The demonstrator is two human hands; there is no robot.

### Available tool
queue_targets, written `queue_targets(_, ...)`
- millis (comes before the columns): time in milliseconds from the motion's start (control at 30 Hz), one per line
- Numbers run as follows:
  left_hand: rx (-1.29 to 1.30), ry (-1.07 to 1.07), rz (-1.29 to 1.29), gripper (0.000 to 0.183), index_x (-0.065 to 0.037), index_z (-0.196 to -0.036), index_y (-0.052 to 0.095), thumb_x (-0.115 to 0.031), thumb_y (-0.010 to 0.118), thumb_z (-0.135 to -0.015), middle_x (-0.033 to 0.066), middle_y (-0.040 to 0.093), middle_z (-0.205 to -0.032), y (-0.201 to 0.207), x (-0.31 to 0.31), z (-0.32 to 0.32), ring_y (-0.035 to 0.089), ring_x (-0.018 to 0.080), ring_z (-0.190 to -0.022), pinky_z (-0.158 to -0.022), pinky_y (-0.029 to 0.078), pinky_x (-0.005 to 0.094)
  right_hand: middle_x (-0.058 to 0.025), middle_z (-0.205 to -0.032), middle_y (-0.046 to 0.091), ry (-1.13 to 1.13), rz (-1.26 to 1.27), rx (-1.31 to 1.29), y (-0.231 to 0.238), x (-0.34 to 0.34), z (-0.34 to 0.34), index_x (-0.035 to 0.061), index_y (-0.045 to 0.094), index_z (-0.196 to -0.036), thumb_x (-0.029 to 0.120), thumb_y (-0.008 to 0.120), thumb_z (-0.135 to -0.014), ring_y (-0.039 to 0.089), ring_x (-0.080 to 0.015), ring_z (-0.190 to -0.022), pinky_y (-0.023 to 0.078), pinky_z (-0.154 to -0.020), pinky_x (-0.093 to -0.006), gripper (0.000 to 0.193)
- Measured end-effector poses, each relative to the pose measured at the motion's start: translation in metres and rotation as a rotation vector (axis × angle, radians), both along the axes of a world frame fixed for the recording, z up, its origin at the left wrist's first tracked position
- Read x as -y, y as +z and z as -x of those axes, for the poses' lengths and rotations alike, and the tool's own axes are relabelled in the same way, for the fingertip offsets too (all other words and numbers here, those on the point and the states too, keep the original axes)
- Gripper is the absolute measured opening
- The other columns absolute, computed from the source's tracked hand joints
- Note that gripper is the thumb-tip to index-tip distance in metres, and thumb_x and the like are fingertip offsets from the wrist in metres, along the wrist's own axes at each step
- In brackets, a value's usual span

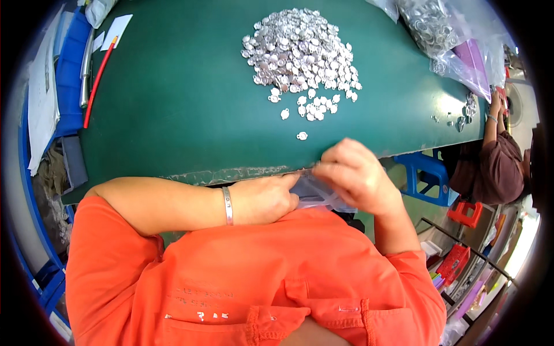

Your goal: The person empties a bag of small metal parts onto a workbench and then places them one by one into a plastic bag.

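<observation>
At the table's near edge, my left hand (266, 199), with a metal bracelet (228, 206) on its wrist, grips the rim of a see-through plastic bag (313, 190). The bag hangs between the edge and my orange shirt. My right hand (359, 176) is over the bag's right side, fingers curled in and a little blurred; what they hold, if anything, is hidden. Beyond the hands, one small silver metal charm with a loop (302, 136) lies alone on the green tabletop (190, 98). A large pile of the same charms (300, 52) spreads farther back, with several loose ones before it.
On the left lie a red pencil (99, 83), a white card (116, 32) and a blue bin (70, 75). Bags of metal rings (430, 29) stand back right, near small loose metal parts (461, 118). Past the right edge are a blue stool (424, 179) and another person (493, 161).
</observation>
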State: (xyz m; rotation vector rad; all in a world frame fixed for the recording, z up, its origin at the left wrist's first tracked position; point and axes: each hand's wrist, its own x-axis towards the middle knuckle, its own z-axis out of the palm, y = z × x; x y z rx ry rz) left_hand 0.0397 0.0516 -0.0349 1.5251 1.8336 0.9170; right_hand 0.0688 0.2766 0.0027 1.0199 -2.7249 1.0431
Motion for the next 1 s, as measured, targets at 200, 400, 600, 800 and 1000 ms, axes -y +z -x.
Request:
queue_targets(200, 0.058, -0.024, 0.079, 0.018, 0.004, -0.079, 0.062, -0.012, 0.056, -0.077, 0.0359, 0.039, -0.13, 0.004, -0.002, 0.001, 0.052, 0.0429, -0.109, -0.088, 0.047, 0.0395, -0.0074, -0.082, 0.055, 0.087, 0.125, 0.172, 0.008, 0.014, 0.012, 0.0024, 0.063, -0.086, -0.002, 0.066, -0.069, 0.052, -0.0268, -0.071, 0.044, -0.067, -0.0353, 0.017)
queue_targets(400, 0.082, -0.069, 0.191, 0.019, 0.003, -0.079, 0.061, -0.013, 0.053, -0.079, 0.0361, 0.04, -0.128, 0.008, -0.003, 0.001, 0.054, 0.0428, -0.106, -0.088, 0.047, 0.0396, -0.0089, -0.089, 0.058, 0.112, 0.11, 0.283, 0.007, 0.008, 0.012, 0.0029, 0.065, -0.094, -0.003, 0.069, -0.068, 0.055, -0.0262, -0.082, 0.045, -0.07, -0.0333, 0.027)
queue_targets(600, -0.04, -0.054, 0.059, 0.02, 0.004, -0.08, 0.061, -0.015, 0.053, -0.08, 0.0391, 0.039, -0.128, -0.002, 0.0, 0.001, 0.056, 0.0435, -0.105, -0.088, 0.048, 0.0399, -0.0136, -0.102, 0.057, -0.188, -0.086, -0.159, 0.005, 0.023, 0.035, 0.0002, 0.061, -0.103, -0.009, 0.058, -0.064, 0.053, -0.032, -0.091, 0.046, -0.078, -0.0382, 0.041)
queue_targets(800, -0.14, -0.052, -0.048, 0.022, 0.006, -0.079, 0.06, -0.014, 0.053, -0.079, 0.0412, 0.041, -0.125, -0.001, 0.002, 0.001, 0.057, 0.0454, -0.103, -0.086, 0.05, 0.04, -0.0132, -0.096, 0.059, -0.388, 0.106, 0.03, 0.008, 0.003, 0.02, -0.0003, 0.063, -0.096, -0.012, 0.055, -0.076, 0.057, -0.0275, -0.082, 0.048, -0.07, -0.0333, 0.025)
queue_targets(1000, -0.088, -0.037, -0.017, 0.02, 0.007, -0.08, 0.06, -0.013, 0.054, -0.079, 0.0426, 0.04, -0.124, -0.004, 0.002, 0.0, 0.057, 0.0455, -0.101, -0.086, 0.05, 0.0395, -0.0092, -0.08, 0.057, -0.342, 0.056, -0.005, -0.002, 0.009, 0.016, 0.0024, 0.063, -0.088, -0.003, 0.071, -0.068, 0.056, -0.0261, -0.071, 0.046, -0.062, -0.0329, 0.022)
